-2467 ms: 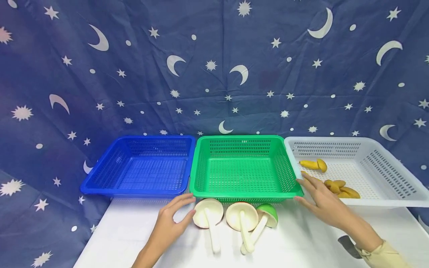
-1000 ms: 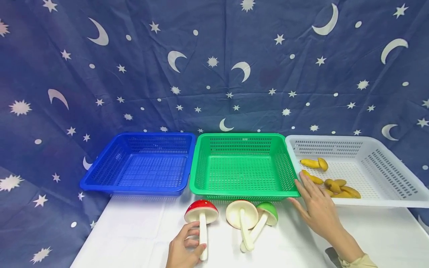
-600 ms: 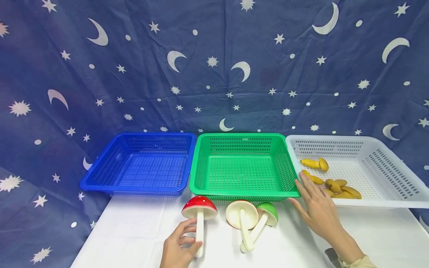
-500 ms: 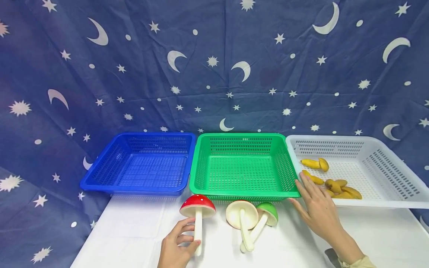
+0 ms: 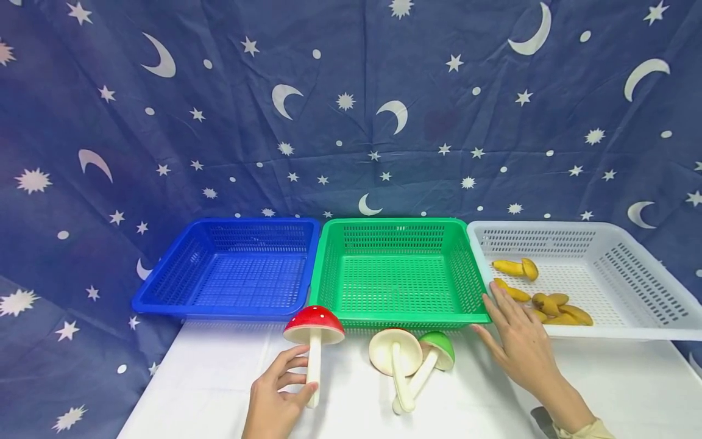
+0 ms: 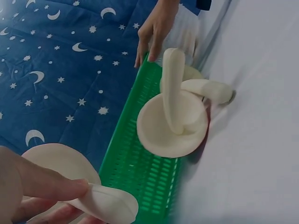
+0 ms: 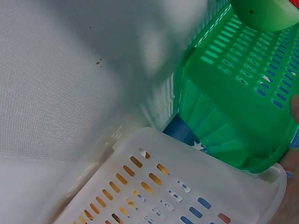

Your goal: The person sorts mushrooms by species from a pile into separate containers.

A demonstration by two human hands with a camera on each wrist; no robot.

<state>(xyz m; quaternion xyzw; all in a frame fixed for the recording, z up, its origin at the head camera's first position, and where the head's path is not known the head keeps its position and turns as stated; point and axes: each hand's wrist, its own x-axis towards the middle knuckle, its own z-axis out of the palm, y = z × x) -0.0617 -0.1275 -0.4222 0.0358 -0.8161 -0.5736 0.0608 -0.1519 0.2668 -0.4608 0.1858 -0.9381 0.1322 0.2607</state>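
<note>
My left hand pinches the white stem of a red-capped toy mushroom, cap up, in front of the gap between the blue and green baskets. In the left wrist view, the thumb presses on that stem. Another mushroom, its pale underside showing, lies on the table with its stem across that of a green-capped mushroom. Straight-fingered, my right hand rests where the rims of the green basket and the white basket meet.
At the left stands a blue basket, in line with the other two. Several yellow mushrooms lie in the white basket's left part. A dark blue curtain with moons and stars hangs behind. White cloth covers the table.
My left hand took hold of the left mushroom's stem, turned it cap up and has carried it leftward and away from me. My right hand shifted slightly, then stayed at the rims.
</note>
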